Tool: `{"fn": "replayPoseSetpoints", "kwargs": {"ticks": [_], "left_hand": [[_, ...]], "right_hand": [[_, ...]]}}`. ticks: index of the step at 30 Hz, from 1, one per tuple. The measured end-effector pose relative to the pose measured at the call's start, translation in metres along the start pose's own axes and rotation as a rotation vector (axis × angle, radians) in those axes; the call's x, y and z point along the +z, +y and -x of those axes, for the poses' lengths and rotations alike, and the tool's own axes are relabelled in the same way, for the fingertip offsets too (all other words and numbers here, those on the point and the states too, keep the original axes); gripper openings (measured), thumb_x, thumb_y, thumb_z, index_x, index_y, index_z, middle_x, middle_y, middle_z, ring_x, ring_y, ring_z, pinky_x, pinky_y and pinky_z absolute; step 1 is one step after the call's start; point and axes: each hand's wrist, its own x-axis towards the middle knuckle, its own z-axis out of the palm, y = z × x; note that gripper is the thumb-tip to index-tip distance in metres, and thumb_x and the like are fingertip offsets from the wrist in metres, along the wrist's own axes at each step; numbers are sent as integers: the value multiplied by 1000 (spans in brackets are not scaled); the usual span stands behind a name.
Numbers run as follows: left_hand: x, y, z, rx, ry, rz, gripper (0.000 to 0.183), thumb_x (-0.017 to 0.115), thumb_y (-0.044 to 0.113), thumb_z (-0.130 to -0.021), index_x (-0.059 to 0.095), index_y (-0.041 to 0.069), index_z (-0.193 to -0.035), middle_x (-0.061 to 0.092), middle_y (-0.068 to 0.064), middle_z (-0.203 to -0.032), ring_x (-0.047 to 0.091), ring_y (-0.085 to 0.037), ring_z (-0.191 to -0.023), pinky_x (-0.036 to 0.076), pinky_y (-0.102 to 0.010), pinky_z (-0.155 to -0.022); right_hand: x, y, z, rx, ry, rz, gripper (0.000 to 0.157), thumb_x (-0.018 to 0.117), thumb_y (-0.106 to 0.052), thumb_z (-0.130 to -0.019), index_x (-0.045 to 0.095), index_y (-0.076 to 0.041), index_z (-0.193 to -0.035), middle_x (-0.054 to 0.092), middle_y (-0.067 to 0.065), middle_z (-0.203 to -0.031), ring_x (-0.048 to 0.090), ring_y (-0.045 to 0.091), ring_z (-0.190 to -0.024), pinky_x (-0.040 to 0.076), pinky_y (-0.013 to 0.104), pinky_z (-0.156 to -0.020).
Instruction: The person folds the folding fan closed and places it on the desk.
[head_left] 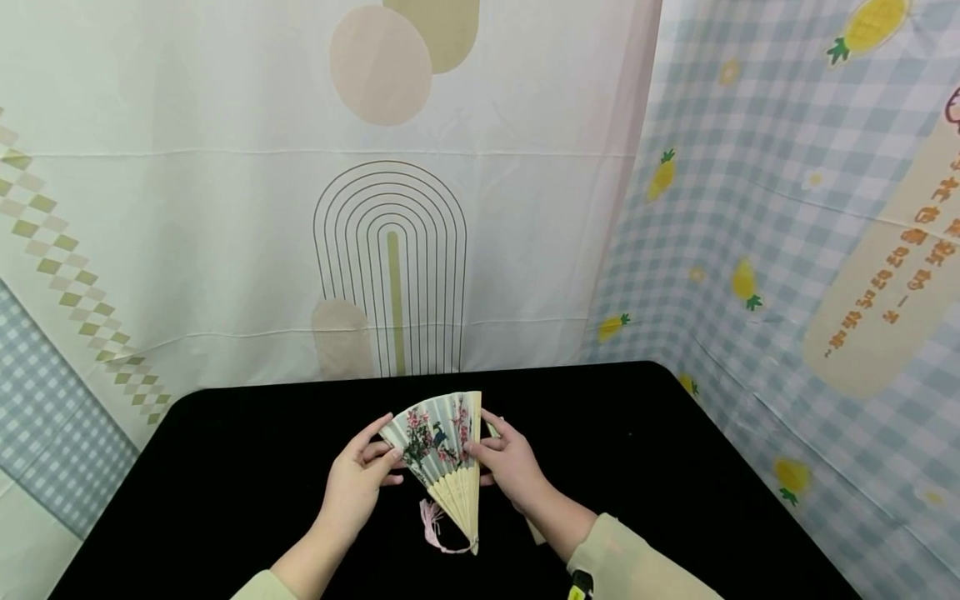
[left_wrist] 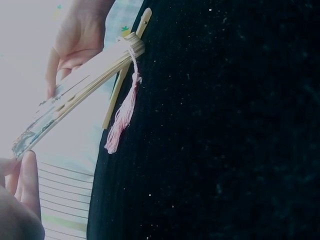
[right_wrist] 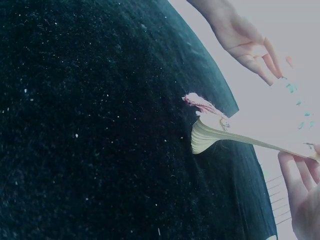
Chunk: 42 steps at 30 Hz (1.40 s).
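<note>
A partly spread folding fan (head_left: 442,437) is held up over the black table, its pale ribs (head_left: 459,500) meeting at the bottom. Pink blossoms and a blue bird decorate the leaf. My left hand (head_left: 358,477) pinches its left edge between thumb and fingers. On the opposite side my right hand (head_left: 516,467) grips the outer rib, thumb on the front. From the pivot end hangs a pink tassel (left_wrist: 123,117). Behind the fan in the left wrist view is a narrow pale slat (left_wrist: 114,100); the right forearm partly hides a pale piece (head_left: 536,532) in the head view.
The black-covered table (head_left: 247,467) has rounded far corners. Behind it hangs a white curtain (head_left: 225,250) with arch and oval prints. A blue checked curtain (head_left: 697,275) with pineapples runs along the right side.
</note>
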Motion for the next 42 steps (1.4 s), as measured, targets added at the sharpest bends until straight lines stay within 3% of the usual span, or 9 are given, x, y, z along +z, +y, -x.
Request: {"fn": "replayPoseSetpoints", "kwargs": {"ticks": [13,24,29,37,42], "left_hand": [[0,-3,-2,35,-37,26,55,65,1,-95,51,19,-146,67,-18,-101,72,-22,-85,61,-33,-69],[-1,-1,-1,36,-59,23,55,65,3,-96,51,21,-146,67,-19,-103,71,-28,-86,62,-34,-68],[1,-1,-1,36,-48,13,55,65,4,-96,50,19,-147,68,-18,-103,71,-26,-86,61,-33,-69],[3,0,-1,32,-42,19,54,65,5,-96,51,20,-145,68,-17,-101,71,-21,-83,61,-33,-69],[5,0,-4,55,-41,25,54,66,5,-95,52,19,-145,68,-16,-99,71,-20,-83,62,-34,-68]], "right_hand": [[3,-34,21,3,-41,11,66,67,-11,-96,35,-4,-153,73,15,-102,70,29,-84,61,37,-59],[2,-32,21,5,-55,10,66,67,-12,-96,35,-5,-154,72,13,-100,69,25,-82,61,41,-61],[2,-31,21,-13,-58,-6,66,67,-11,-96,35,-3,-153,72,15,-100,70,28,-83,61,38,-59],[-1,-6,6,16,-85,-15,68,68,-17,-96,34,-10,-155,73,10,-101,68,21,-81,60,35,-57],[-3,-4,3,12,-115,-25,68,67,-20,-97,34,-13,-156,73,9,-103,67,19,-85,59,33,-56]]}}
